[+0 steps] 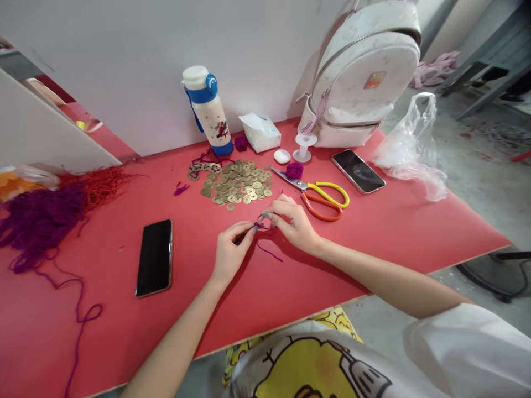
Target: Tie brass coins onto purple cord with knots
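Note:
Over the front middle of the red table, my left hand (233, 247) pinches a piece of purple yarn (270, 253) between thumb and fingers. My right hand (293, 222) is closed on the same yarn just to the right, by a small loop or knot. A loose end of the yarn trails below the fingertips. Whether a coin sits in the knot I cannot make out. Beyond my hands lies a pile of brass-coloured coins (238, 182) with holes in them. Scissors (305, 187) with yellow and orange handles lie beyond my right hand, near a small purple yarn ball (295, 171).
Phones lie at left (154, 258) and right (359, 171). Behind stand a bottle (211, 119), tissue pack (262, 135), white spool (304, 148) and white backpack (365, 83). A plastic bag (409, 149) lies right; purple yarn (39, 218) and red yarn (102, 185) heap left.

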{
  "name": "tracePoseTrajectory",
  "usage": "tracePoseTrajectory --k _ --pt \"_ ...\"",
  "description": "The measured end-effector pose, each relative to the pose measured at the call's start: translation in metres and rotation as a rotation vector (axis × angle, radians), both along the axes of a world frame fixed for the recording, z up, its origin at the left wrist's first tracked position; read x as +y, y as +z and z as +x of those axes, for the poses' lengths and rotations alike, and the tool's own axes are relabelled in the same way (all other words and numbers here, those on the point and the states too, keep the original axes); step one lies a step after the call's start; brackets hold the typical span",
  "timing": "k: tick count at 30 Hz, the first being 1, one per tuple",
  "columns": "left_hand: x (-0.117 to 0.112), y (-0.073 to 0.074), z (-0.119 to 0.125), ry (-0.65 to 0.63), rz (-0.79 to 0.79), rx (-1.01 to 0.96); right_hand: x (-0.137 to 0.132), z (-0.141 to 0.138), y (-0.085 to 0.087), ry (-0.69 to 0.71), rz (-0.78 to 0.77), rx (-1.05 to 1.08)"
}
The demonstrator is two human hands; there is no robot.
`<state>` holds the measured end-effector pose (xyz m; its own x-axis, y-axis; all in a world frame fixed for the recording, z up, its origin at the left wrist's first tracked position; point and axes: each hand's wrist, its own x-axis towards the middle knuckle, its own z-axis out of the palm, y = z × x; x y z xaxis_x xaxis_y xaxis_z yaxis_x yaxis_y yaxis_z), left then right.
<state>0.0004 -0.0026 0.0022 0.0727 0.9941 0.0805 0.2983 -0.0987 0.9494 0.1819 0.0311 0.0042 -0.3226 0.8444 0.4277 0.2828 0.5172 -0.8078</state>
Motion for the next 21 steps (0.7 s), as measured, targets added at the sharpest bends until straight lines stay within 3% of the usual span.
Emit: tracePoseTrajectory --k 6,12,17,21 --pt "0.001 -0.002 -0.002 0.026 0.023 -0.017 0.001 0.001 -0.001 0.033 0.063 0.003" --pt "0.001 -0.002 -0.003 0.07 0.09 0.0 0.003 0.01 0.004 0.237 0.214 -0.065" --pt "0.0 0.003 -0.003 0.06 0.111 0.015 0.008 0.01 0.0 0.098 0.125 -0.096" --pt "-0.001 0.006 -0.002 0.034 0.124 0.019 0.01 0.006 -0.005 0.09 0.107 -0.089"
